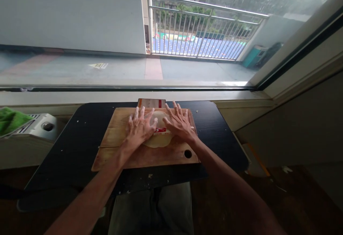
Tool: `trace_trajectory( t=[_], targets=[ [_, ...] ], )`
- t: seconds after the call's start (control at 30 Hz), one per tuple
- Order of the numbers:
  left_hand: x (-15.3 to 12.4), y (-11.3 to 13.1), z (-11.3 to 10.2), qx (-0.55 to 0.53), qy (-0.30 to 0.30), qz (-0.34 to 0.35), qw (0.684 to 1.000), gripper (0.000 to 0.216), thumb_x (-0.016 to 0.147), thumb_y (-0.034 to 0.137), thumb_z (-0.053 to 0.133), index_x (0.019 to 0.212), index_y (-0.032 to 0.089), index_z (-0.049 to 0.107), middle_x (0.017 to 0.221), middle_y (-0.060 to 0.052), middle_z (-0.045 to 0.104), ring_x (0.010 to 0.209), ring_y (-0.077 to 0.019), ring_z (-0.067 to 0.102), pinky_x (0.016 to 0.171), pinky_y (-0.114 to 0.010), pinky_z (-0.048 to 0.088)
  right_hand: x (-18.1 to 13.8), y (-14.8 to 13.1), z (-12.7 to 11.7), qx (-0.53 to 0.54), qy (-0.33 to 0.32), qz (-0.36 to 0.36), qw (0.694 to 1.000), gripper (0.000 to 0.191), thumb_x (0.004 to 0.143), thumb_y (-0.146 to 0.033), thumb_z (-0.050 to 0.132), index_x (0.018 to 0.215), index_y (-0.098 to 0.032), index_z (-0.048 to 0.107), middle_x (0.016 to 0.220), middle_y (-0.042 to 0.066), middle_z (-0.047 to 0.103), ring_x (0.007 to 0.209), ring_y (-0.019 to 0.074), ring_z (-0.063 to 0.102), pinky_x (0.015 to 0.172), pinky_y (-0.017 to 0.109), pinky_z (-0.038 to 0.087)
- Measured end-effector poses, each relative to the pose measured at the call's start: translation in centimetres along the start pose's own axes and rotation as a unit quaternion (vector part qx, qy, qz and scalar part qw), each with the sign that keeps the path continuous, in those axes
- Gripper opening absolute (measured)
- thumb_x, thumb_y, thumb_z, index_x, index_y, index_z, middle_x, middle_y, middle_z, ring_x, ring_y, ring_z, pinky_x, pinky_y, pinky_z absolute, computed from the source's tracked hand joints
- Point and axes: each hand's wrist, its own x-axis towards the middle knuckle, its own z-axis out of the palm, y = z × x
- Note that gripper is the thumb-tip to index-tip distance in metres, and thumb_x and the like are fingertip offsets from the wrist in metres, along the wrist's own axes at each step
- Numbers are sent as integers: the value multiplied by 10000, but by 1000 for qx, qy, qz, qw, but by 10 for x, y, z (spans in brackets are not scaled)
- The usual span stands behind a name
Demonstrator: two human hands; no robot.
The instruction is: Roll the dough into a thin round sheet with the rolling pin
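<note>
A flat, pale, rounded sheet of dough lies on a wooden cutting board. Across the dough, between my hands, shows an object with a red and white printed label; its ends are hidden under my palms, so its full shape cannot be made out. My left hand lies over the left side of the dough, fingers spread and pointing forward. On the right, my right hand is likewise spread, its thumb towards the label. White powder coats the fingertips of both hands.
The board rests on a black table dotted with small crumbs. Behind the board lies a flat printed item. A green cloth sits on a white appliance at left. A window ledge borders the table's far edge.
</note>
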Motion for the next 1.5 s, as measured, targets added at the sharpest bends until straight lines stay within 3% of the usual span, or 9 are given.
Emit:
trace_trajectory(
  t=[0.2, 0.47, 0.7, 0.93, 1.1, 1.23, 1.5],
  targets=[
    [-38, 10, -7, 29, 16, 9, 999, 619, 1130, 516, 431, 1698, 298, 545, 1803, -128, 454, 1720, -433, 292, 1329, -688, 350, -40, -11, 5, -23, 42, -13, 999, 792, 1123, -575, 453, 1837, -329, 215, 1930, 45, 85, 1776, 352, 29, 1399, 670, -15],
    [-86, 17, -5, 24, 35, 17, 999, 569, 1135, 530, 425, 1643, 356, 613, 1747, -95, 542, 1692, -411, 356, 1321, -672, 353, -86, -25, 15, -23, 85, 14, 996, 765, 1126, -497, 512, 1827, -299, 277, 1887, 72, 286, 1751, 321, 198, 1419, 566, 75],
    [-59, 16, 3, 44, 63, 10, 997, 565, 1139, 490, 400, 1547, 259, 714, 1718, -149, 568, 1622, -432, 463, 1272, -636, 414, -55, -14, 23, -30, 96, 23, 995, 704, 1137, -510, 511, 1796, -304, 374, 1848, 78, 384, 1729, 322, 263, 1416, 538, 100],
    [-32, 11, 4, 57, 65, 16, 996, 536, 1128, 424, 437, 1547, 234, 711, 1677, -162, 608, 1532, -412, 575, 1210, -573, 500, -28, -5, 18, -13, 121, 15, 992, 641, 1160, -541, 451, 1725, -243, 502, 1739, 139, 539, 1619, 324, 440, 1350, 494, 256],
    [-43, 12, 6, 53, 71, 18, 996, 526, 1131, 413, 446, 1534, 217, 722, 1687, -169, 596, 1484, -396, 622, 1196, -554, 522, -38, -3, 20, -27, 126, -14, 992, 537, 1161, -493, 445, 1620, -271, 613, 1583, 116, 676, 1477, 302, 545, 1295, 467, 326],
    [-55, 15, 8, 31, 83, 14, 996, 514, 1124, 399, 460, 1508, 207, 743, 1658, -176, 624, 1478, -404, 632, 1192, -563, 526, -55, -6, 18, -43, 124, -7, 991, 476, 1167, -436, 433, 1530, -242, 672, 1550, 129, 690, 1397, 299, 595, 1237, 451, 398],
    [-76, 12, 7, 15, 92, 27, 995, 487, 1120, 414, 486, 1460, 220, 776, 1621, -165, 661, 1473, -380, 645, 1225, -536, 504, -90, -18, 11, -45, 114, -16, 992, 479, 1201, -468, 365, 1503, -280, 686, 1666, 116, 607, 1520, 292, 532, 1241, 470, 418]
  ],
)
